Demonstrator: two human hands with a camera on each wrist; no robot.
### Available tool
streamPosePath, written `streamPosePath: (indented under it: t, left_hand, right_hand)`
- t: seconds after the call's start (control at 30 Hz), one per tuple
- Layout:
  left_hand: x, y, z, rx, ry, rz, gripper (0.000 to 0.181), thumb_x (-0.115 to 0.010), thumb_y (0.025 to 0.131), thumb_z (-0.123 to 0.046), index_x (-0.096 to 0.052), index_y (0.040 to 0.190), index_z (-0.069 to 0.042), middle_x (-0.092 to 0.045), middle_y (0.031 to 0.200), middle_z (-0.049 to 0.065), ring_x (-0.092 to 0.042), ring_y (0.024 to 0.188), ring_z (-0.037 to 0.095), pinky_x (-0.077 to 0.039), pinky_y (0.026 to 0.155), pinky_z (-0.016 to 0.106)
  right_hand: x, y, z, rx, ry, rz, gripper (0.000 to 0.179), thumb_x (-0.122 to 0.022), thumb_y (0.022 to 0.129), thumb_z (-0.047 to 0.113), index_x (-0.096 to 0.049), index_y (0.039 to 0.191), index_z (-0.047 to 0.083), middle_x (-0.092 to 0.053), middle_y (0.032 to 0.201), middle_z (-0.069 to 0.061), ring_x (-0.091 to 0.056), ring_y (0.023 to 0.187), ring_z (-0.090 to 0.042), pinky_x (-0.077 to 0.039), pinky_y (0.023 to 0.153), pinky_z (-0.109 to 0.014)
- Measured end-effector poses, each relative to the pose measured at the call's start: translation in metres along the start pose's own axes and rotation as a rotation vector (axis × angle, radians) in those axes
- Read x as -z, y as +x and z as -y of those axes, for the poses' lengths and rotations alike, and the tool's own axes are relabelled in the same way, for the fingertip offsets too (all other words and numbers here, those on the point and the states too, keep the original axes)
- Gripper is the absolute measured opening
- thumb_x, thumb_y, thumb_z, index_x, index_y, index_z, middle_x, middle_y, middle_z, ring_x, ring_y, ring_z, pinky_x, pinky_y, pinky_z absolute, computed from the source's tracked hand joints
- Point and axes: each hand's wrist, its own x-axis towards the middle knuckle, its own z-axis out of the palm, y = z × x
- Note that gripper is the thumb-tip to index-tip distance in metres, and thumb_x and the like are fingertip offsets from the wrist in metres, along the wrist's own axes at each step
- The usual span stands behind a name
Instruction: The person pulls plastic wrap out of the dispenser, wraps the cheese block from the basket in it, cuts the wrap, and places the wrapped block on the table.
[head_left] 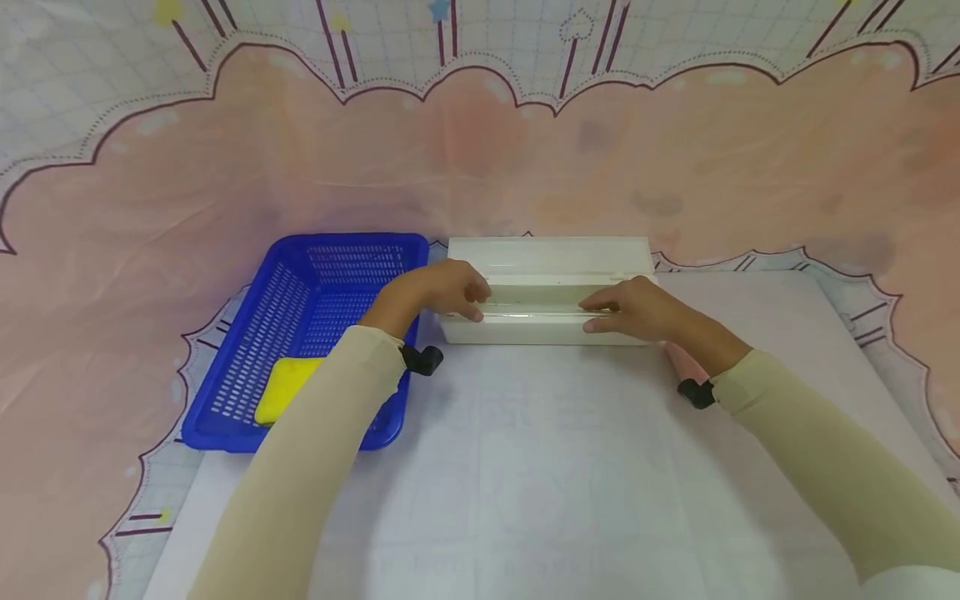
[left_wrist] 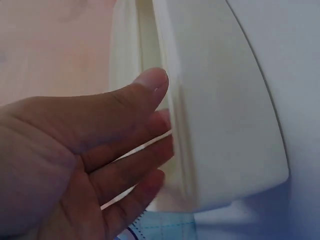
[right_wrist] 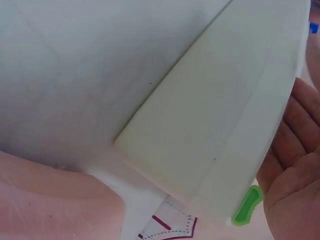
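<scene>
A long white box [head_left: 540, 332] stands at the back of the table with its lid [head_left: 547, 255] raised, showing the trough inside. My left hand [head_left: 442, 287] is at its left end; the thumb touches the front rim and the fingers reach over the opening, slightly bent. At the right end, my right hand [head_left: 637, 308] has thumb and fingers apart around the front rim. A shiny line runs along that rim between the hands. A small green part [right_wrist: 247, 205] shows at the box's end in the right wrist view. I see nothing gripped in either hand.
Left of the box is a blue plastic basket [head_left: 292, 242] holding a yellow item [head_left: 287, 387]. A smooth pink object [right_wrist: 55, 200] lies by the box's right end, partly under my right wrist. A patterned cloth [head_left: 360, 167] hangs behind the white table surface [head_left: 525, 467].
</scene>
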Motion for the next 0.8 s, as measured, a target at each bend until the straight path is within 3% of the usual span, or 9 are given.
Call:
streamPosePath:
  t: [0.13, 0.2, 0.37, 0.43, 0.6, 0.8]
  left_hand:
    - [0.000, 0.000, 0.005, 0.007, -0.024, 0.007, 0.037, -0.072, 0.096, -0.020, -0.069, 0.131, -0.010, -0.072, 0.124, 0.008, -0.064, 0.119, 0.024, -0.052, 0.104, 0.040]
    - [-0.001, 0.001, 0.007, 0.011, -0.023, -0.002, 0.031, -0.072, 0.096, -0.020, -0.073, 0.126, -0.011, -0.073, 0.120, 0.006, -0.065, 0.114, 0.023, -0.053, 0.101, 0.039]
    - [-0.005, 0.004, 0.011, 0.039, -0.042, -0.044, 0.022, -0.075, 0.094, -0.023, -0.079, 0.114, -0.015, -0.076, 0.109, 0.004, -0.066, 0.102, 0.020, -0.056, 0.093, 0.036]
    - [-0.005, 0.005, 0.011, 0.048, -0.057, -0.053, 0.020, -0.076, 0.094, -0.023, -0.081, 0.111, -0.015, -0.076, 0.106, 0.004, -0.065, 0.099, 0.020, -0.057, 0.091, 0.036]
    - [-0.005, 0.008, 0.012, 0.039, -0.055, -0.071, 0.018, -0.074, 0.095, -0.026, -0.081, 0.109, -0.016, -0.076, 0.107, 0.003, -0.064, 0.099, 0.020, -0.056, 0.093, 0.038]
    - [-0.007, 0.012, 0.014, 0.049, -0.075, -0.094, 0.018, -0.074, 0.095, -0.026, -0.081, 0.108, -0.016, -0.075, 0.105, 0.002, -0.063, 0.099, 0.020, -0.054, 0.095, 0.038]
  right_hand:
    - [-0.002, 0.002, -0.002, -0.001, -0.002, -0.037, 0.039, -0.076, 0.092, 0.038, -0.075, 0.125, 0.017, -0.075, 0.122, -0.005, -0.070, 0.110, -0.024, -0.055, 0.092, -0.046]
    - [-0.003, 0.003, -0.004, -0.025, 0.012, -0.047, 0.036, -0.077, 0.091, 0.038, -0.077, 0.121, 0.018, -0.077, 0.117, -0.004, -0.071, 0.106, -0.023, -0.054, 0.093, -0.046]
    - [0.000, 0.008, -0.008, -0.129, 0.103, -0.049, 0.027, -0.077, 0.091, 0.039, -0.081, 0.111, 0.021, -0.078, 0.112, -0.003, -0.071, 0.110, -0.023, -0.054, 0.093, -0.043]
    - [0.002, 0.010, -0.009, -0.156, 0.136, -0.048, 0.023, -0.076, 0.092, 0.036, -0.082, 0.108, 0.021, -0.079, 0.110, -0.002, -0.070, 0.108, -0.022, -0.054, 0.086, -0.039]
    - [0.007, 0.013, -0.009, -0.125, 0.144, -0.038, 0.020, -0.074, 0.095, 0.031, -0.082, 0.105, 0.017, -0.079, 0.101, -0.002, -0.063, 0.089, -0.019, -0.050, 0.073, -0.032]
    - [0.005, 0.016, -0.008, -0.113, 0.149, -0.062, 0.019, -0.073, 0.096, 0.030, -0.082, 0.103, 0.015, -0.076, 0.093, -0.002, -0.056, 0.083, -0.019, -0.046, 0.068, -0.031]
